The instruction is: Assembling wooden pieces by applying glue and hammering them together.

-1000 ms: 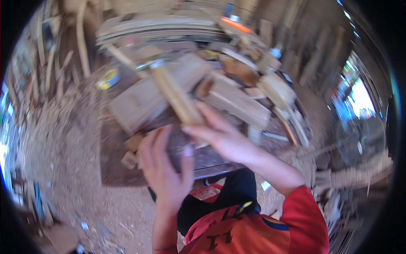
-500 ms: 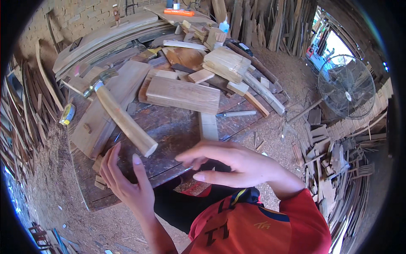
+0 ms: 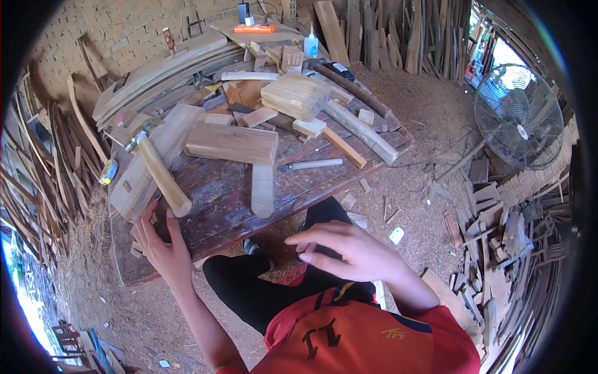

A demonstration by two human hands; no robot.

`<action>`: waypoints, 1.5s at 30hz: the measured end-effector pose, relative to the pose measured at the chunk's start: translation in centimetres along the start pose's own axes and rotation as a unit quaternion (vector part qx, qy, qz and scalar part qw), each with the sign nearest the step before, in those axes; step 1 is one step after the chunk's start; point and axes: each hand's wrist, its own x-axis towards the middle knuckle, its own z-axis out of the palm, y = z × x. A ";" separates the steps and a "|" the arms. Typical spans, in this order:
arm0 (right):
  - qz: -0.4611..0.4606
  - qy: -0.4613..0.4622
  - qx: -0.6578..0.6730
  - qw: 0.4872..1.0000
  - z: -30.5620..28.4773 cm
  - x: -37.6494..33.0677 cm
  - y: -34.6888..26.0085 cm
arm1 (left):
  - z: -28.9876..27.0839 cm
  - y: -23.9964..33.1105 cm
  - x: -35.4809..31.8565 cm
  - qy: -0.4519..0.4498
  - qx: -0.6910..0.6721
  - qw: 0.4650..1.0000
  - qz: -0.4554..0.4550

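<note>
Reaching for hammer (image 3: 159, 171) at counter (image 3: 230, 206) near-left edge, left hand (image 3: 163, 246) spread, fingers released, touching handle end. Hovering over lap, right hand (image 3: 349, 249), fingers loose, holding nothing. Resting beyond, block (image 3: 232, 143), handle overhanging for easy pickup.

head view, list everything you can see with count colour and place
hammer: one, wooden handle with metal head, on the table's left part, handle end by the left hand
flat wood block: one, brown, table middle
pale wood block: one, light tan, table back
chisel-like tool: one, grey, right of the flat wood block
low table: one, dark brown, in front of the person
glue bottle: one, white, far table edge
fan: one, dark wire cage, on the ground at right
wood offcuts: many, brown, heaped at right
left hand: at the table's near left edge, open
right hand: over the lap, fingers spread, empty
</note>
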 end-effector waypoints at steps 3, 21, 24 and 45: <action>0.058 0.081 -0.029 0.995 -1.1 -2.6 0.9 | -0.3 0.2 -0.2 -0.009 0.000 1.000 -0.014; 0.109 0.126 0.047 0.985 0.0 -10.2 6.0 | 0.8 0.7 -0.4 0.049 -0.017 0.999 -0.004; 0.113 0.144 0.062 0.981 0.6 -10.7 6.1 | 1.0 0.2 -0.5 0.048 -0.006 0.999 -0.001; 0.167 0.222 0.171 0.945 -1.8 -4.0 6.5 | 0.4 1.2 -0.2 0.048 -0.002 0.999 -0.018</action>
